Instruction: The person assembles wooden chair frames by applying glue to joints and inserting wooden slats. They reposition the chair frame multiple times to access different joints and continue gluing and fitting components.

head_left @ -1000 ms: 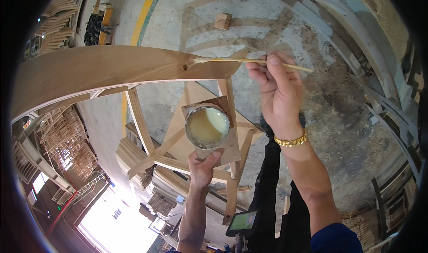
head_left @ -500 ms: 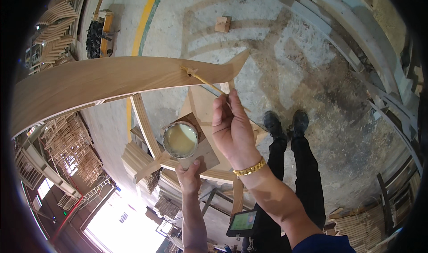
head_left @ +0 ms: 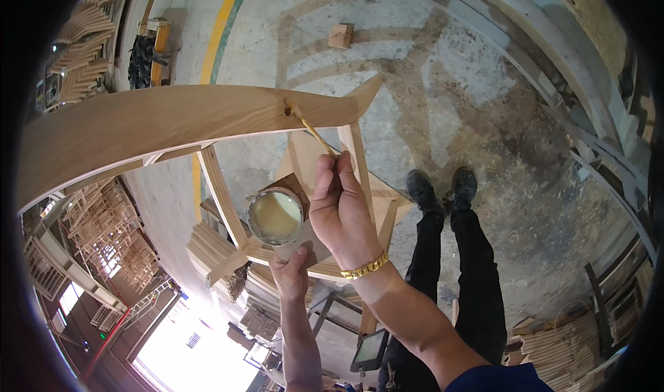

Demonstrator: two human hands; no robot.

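Observation:
My left hand [head_left: 292, 273] is closed round a round container [head_left: 277, 216] of cloudy yellowish liquid, its mouth tilted toward me. Between the fingertips of my right hand [head_left: 344, 219], which wears a gold bracelet, is a thin yellowish stick [head_left: 317, 137]. The stick's far tip rests on the broad curved wooden panel [head_left: 187, 110], next to a small dark brown spot [head_left: 288, 110] near the panel's right end. A wooden post [head_left: 223, 197] joins the panel's frame below, left of the container. A flat brown board shows partly behind the container.
A small wood block [head_left: 340, 36] lies on the concrete floor beyond the panel. Long curved frame pieces [head_left: 539, 53] run along the right. Stacked chair parts [head_left: 107, 233] stand at left. A small tablet-like screen [head_left: 370, 350] hangs near my legs.
My right hand has shifted left and slightly down, and the stick has turned steeper with its tip still by the panel's right end. The view has moved a little; the container stays in my left hand.

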